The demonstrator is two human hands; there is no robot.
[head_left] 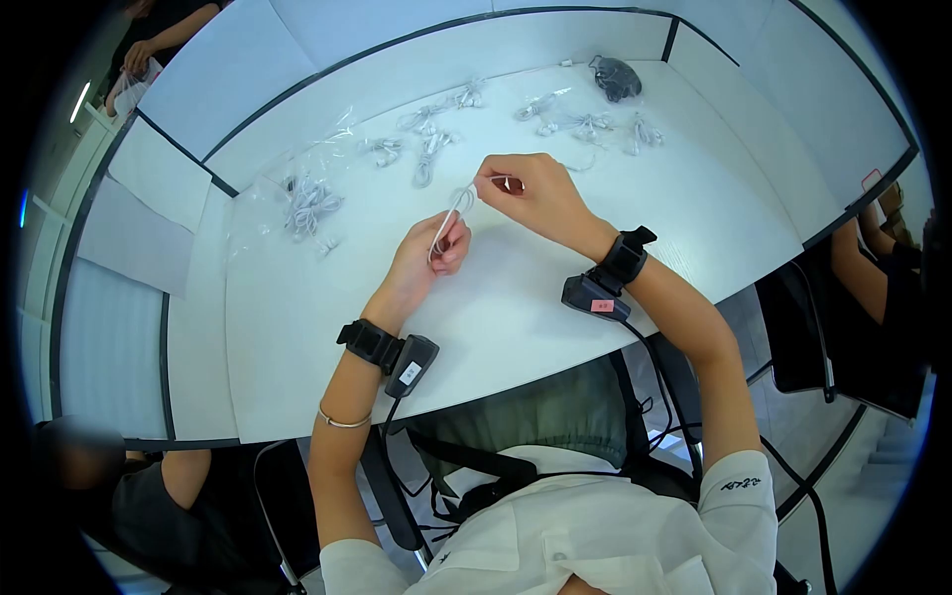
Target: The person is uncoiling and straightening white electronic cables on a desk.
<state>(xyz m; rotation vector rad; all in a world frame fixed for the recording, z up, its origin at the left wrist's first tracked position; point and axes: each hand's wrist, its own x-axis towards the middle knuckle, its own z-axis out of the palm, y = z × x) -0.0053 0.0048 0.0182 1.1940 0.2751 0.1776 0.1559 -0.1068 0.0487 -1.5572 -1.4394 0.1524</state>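
Observation:
A looped white cable point(458, 203) is held between my two hands above the middle of the white table point(506, 297). My left hand point(436, 248) is closed around the lower part of the loop. To its upper right, my right hand point(531, 193) pinches a stretch of the same cable between thumb and fingers. The two hands are apart, with the cable loop between them. Past them lie coiled white cables point(432, 159), the nearest of them just beyond my left hand.
At the left is a larger pile of cables point(312, 206) beside clear plastic bags point(268, 213). More coils point(585, 124) and a dark bundle point(616, 78) lie at the back. Low partitions edge the table. Other people sit or stand at the left and right.

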